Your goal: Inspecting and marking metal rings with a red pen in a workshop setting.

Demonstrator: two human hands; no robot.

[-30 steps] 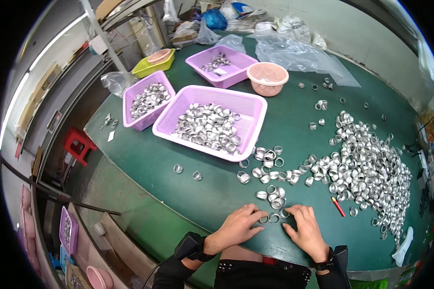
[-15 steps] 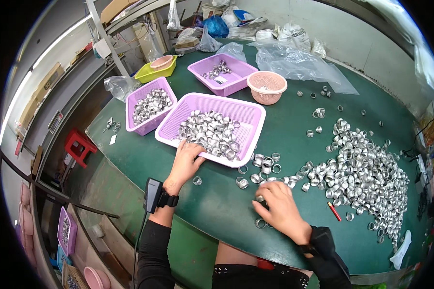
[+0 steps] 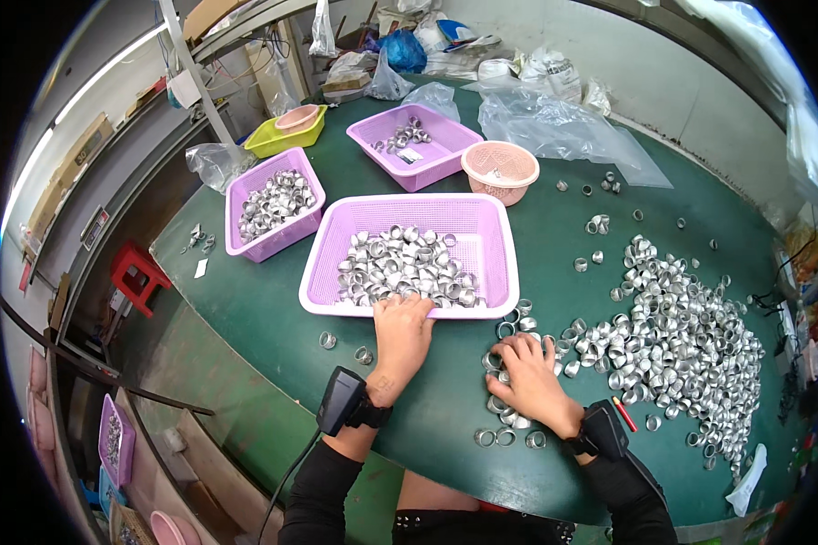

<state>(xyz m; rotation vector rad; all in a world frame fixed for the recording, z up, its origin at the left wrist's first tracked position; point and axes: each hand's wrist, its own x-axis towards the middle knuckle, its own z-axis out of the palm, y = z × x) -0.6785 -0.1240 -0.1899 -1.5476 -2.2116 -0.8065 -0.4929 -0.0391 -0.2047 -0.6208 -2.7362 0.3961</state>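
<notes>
My left hand [image 3: 402, 331] has its fingers hooked over the near rim of a large purple plastic basket [image 3: 500, 245]. A heap of silver metal rings [image 3: 400, 263] fills the near part of that basket. To the right of the basket, my right hand [image 3: 532, 377] lies palm down over a loose group of the same rings [image 3: 515, 418], its fingers spread and bent among them. Some rings under the palm are hidden. A big pile of rings [image 3: 682, 336] spreads over the green table [image 3: 427, 400] farther right.
A smaller purple basket [image 3: 318, 218] of rings stands on the left, another purple basket [image 3: 468, 150] behind. Beside that is a pink round basket [image 3: 500, 163]. A red pen [image 3: 624, 413] lies by the pile. Clear plastic sheeting [image 3: 573, 132] covers part of the far table.
The large basket has turned and slid a little right and nearer, with my left hand on its rim moving right. More rings now lie around my right hand, closer to the table's near edge.
</notes>
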